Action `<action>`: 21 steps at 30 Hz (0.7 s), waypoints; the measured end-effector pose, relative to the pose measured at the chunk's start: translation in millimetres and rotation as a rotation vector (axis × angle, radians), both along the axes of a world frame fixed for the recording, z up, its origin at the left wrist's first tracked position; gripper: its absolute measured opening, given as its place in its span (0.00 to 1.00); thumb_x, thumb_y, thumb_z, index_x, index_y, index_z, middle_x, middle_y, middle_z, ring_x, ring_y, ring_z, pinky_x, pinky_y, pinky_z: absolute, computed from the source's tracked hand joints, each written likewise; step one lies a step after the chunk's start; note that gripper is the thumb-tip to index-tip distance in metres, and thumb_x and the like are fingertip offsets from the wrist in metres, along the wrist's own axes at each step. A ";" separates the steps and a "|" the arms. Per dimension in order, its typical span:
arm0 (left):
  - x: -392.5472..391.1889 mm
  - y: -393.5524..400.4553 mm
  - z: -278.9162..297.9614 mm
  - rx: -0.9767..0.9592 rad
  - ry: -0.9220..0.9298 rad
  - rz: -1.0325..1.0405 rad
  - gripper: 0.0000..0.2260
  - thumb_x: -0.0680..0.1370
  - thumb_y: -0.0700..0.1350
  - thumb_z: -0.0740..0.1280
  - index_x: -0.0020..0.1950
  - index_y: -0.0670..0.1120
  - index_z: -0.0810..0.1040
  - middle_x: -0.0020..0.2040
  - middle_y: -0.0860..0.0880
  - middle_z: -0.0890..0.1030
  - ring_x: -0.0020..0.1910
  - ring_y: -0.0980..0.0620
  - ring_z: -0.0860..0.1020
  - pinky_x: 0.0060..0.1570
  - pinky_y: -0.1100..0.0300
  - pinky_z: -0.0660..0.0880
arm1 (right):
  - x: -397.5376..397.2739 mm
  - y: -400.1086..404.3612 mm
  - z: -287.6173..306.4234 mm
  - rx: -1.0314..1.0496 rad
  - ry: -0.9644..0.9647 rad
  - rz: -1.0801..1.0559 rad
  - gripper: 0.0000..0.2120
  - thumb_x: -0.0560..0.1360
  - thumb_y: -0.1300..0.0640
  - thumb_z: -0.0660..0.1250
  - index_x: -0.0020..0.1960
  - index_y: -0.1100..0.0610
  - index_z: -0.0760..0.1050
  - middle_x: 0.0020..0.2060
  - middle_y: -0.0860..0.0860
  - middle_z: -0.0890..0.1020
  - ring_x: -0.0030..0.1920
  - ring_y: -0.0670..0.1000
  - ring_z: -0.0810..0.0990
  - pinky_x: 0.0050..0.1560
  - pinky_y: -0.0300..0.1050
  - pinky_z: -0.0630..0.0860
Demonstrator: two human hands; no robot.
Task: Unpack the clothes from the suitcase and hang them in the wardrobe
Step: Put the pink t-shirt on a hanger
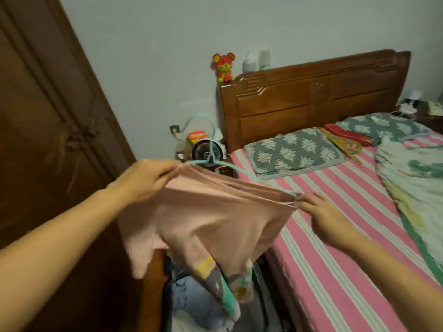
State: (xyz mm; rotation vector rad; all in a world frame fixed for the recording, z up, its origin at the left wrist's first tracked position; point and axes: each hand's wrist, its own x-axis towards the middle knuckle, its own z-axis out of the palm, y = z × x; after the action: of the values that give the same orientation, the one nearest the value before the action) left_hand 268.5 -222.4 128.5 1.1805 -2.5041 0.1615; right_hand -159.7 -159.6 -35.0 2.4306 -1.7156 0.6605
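Currently, pink garment (206, 219) hangs in the air on a light-green hanger (211, 161) above the open suitcase (191, 295). Left hand (143, 178) pinches 1 top corner; right hand (321, 216) pinches the other. Wardrobe (48, 116) stands left, bed (347, 212) right.

A home bedroom: a bed with a carved brown wooden headboard (311, 92), pink striped sheet (335, 236), floral grey pillow (294, 152), and dark wooden wardrobe (48, 116).

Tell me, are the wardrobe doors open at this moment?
No, the brown wardrobe doors stand closed, while both hands hold the pink shirt on its hanger before them.
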 end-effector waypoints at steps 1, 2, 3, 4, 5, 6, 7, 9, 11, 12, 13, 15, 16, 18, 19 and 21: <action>19.5 0.2 -12.0 -0.026 -0.088 0.009 0.18 0.82 0.60 0.57 0.61 0.52 0.80 0.47 0.49 0.86 0.44 0.47 0.85 0.38 0.56 0.79 | -1.5 -11.4 13.4 -0.014 0.055 0.047 0.31 0.65 0.74 0.57 0.61 0.52 0.76 0.62 0.52 0.79 0.61 0.58 0.78 0.60 0.59 0.75; 34.5 1.6 -21.2 -0.056 -0.155 0.030 0.15 0.81 0.56 0.59 0.61 0.52 0.79 0.44 0.48 0.85 0.40 0.46 0.84 0.34 0.55 0.79 | 1.5 -20.5 28.1 -0.058 0.081 0.086 0.24 0.68 0.73 0.56 0.58 0.56 0.78 0.59 0.54 0.80 0.57 0.60 0.79 0.54 0.57 0.77; 45.7 4.2 -28.0 -0.069 -0.196 0.056 0.14 0.80 0.53 0.60 0.62 0.52 0.78 0.42 0.49 0.83 0.37 0.45 0.84 0.29 0.55 0.78 | 9.0 -27.2 39.9 -0.137 0.101 0.111 0.19 0.72 0.70 0.54 0.54 0.58 0.79 0.54 0.55 0.81 0.52 0.61 0.80 0.49 0.54 0.78; 53.8 7.6 -34.0 -0.076 -0.210 0.083 0.14 0.79 0.51 0.60 0.63 0.53 0.77 0.40 0.49 0.82 0.35 0.44 0.83 0.27 0.56 0.76 | 20.9 -31.3 49.5 -0.208 0.094 0.147 0.16 0.74 0.67 0.54 0.52 0.57 0.78 0.51 0.55 0.81 0.49 0.61 0.80 0.45 0.51 0.77; 58.7 11.5 -38.5 -0.080 -0.204 0.109 0.14 0.80 0.51 0.59 0.64 0.54 0.75 0.39 0.50 0.81 0.35 0.44 0.82 0.26 0.55 0.76 | 39.3 -32.4 63.5 -0.219 0.029 0.188 0.13 0.75 0.63 0.55 0.51 0.54 0.76 0.49 0.51 0.80 0.48 0.57 0.79 0.44 0.47 0.75; 59.3 17.3 -40.1 -0.083 -0.183 0.137 0.14 0.81 0.53 0.58 0.65 0.56 0.73 0.40 0.50 0.81 0.36 0.44 0.83 0.27 0.54 0.77 | 57.3 -37.0 74.3 -0.161 -0.106 0.214 0.10 0.76 0.58 0.57 0.51 0.50 0.75 0.48 0.47 0.79 0.48 0.52 0.79 0.45 0.45 0.73; 57.6 23.1 -40.6 -0.095 -0.150 0.165 0.14 0.82 0.55 0.56 0.65 0.56 0.73 0.41 0.50 0.82 0.38 0.44 0.83 0.29 0.52 0.78 | 76.5 -44.8 81.2 -0.029 -0.357 0.249 0.08 0.76 0.55 0.59 0.50 0.48 0.76 0.47 0.43 0.79 0.49 0.48 0.78 0.48 0.44 0.73; 47.9 33.9 -40.1 -0.145 -0.007 0.226 0.16 0.83 0.56 0.56 0.64 0.53 0.78 0.48 0.50 0.85 0.46 0.46 0.84 0.38 0.51 0.81 | 105.5 -58.7 97.3 0.042 -0.612 0.331 0.09 0.78 0.54 0.66 0.58 0.51 0.77 0.53 0.42 0.79 0.56 0.49 0.76 0.58 0.43 0.71; 36.5 44.7 -29.7 -0.156 0.161 0.308 0.18 0.83 0.55 0.57 0.62 0.49 0.82 0.56 0.51 0.85 0.55 0.50 0.83 0.50 0.54 0.80 | 108.8 -80.5 99.1 0.048 -0.251 0.461 0.22 0.80 0.42 0.62 0.67 0.55 0.72 0.60 0.51 0.78 0.61 0.54 0.76 0.63 0.42 0.69; 34.3 48.0 -25.6 -0.173 0.210 0.347 0.18 0.84 0.55 0.57 0.62 0.49 0.82 0.58 0.52 0.85 0.57 0.51 0.82 0.53 0.55 0.79 | 102.5 -93.1 98.3 0.102 -0.069 0.454 0.29 0.79 0.33 0.53 0.66 0.53 0.71 0.57 0.54 0.80 0.58 0.58 0.78 0.58 0.46 0.72; 31.8 52.0 -21.8 -0.187 0.238 0.383 0.18 0.84 0.56 0.57 0.62 0.50 0.82 0.58 0.53 0.84 0.58 0.52 0.82 0.54 0.54 0.79 | 97.1 -98.9 104.2 0.180 0.022 0.432 0.36 0.76 0.26 0.43 0.61 0.52 0.72 0.51 0.56 0.82 0.52 0.60 0.80 0.50 0.50 0.74; 22.8 58.7 -16.0 -0.212 0.253 0.438 0.20 0.84 0.59 0.56 0.62 0.50 0.82 0.58 0.54 0.84 0.58 0.52 0.82 0.54 0.52 0.80 | 101.1 -114.8 105.2 0.123 0.051 0.472 0.40 0.72 0.23 0.33 0.53 0.52 0.70 0.41 0.56 0.82 0.45 0.63 0.80 0.41 0.55 0.74; 16.2 61.6 -14.7 -0.218 0.239 0.452 0.23 0.84 0.61 0.54 0.62 0.49 0.82 0.58 0.53 0.84 0.58 0.52 0.82 0.54 0.53 0.80 | 110.0 -119.5 108.6 0.067 0.059 0.523 0.37 0.74 0.25 0.34 0.50 0.52 0.67 0.39 0.56 0.81 0.43 0.64 0.79 0.39 0.55 0.73; 2.1 74.1 -14.4 -0.222 0.189 0.474 0.25 0.84 0.61 0.52 0.63 0.48 0.82 0.58 0.52 0.84 0.57 0.53 0.82 0.54 0.55 0.80 | 129.1 -121.9 118.0 0.021 -0.005 0.661 0.27 0.77 0.28 0.39 0.48 0.50 0.63 0.37 0.55 0.79 0.40 0.63 0.78 0.37 0.56 0.72; 1.7 82.6 -14.7 -0.217 0.162 0.515 0.24 0.84 0.60 0.53 0.64 0.49 0.81 0.59 0.52 0.84 0.57 0.53 0.82 0.54 0.55 0.79 | 134.8 -125.9 122.1 -0.001 -0.025 0.729 0.23 0.78 0.30 0.42 0.47 0.48 0.61 0.35 0.54 0.78 0.39 0.62 0.78 0.36 0.55 0.72; 13.9 103.5 -12.7 -0.208 0.076 0.666 0.19 0.84 0.57 0.56 0.64 0.51 0.80 0.58 0.53 0.84 0.55 0.51 0.83 0.50 0.54 0.80 | 133.8 -139.0 129.9 -0.019 -0.061 0.771 0.16 0.79 0.32 0.45 0.44 0.43 0.57 0.33 0.49 0.75 0.37 0.60 0.77 0.34 0.52 0.69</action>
State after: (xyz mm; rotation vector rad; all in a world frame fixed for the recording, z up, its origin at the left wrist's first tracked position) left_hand 282.3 -118.9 115.7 1.8335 -1.8841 0.5188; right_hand -25.8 -298.6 94.8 3.0530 -0.7153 0.7998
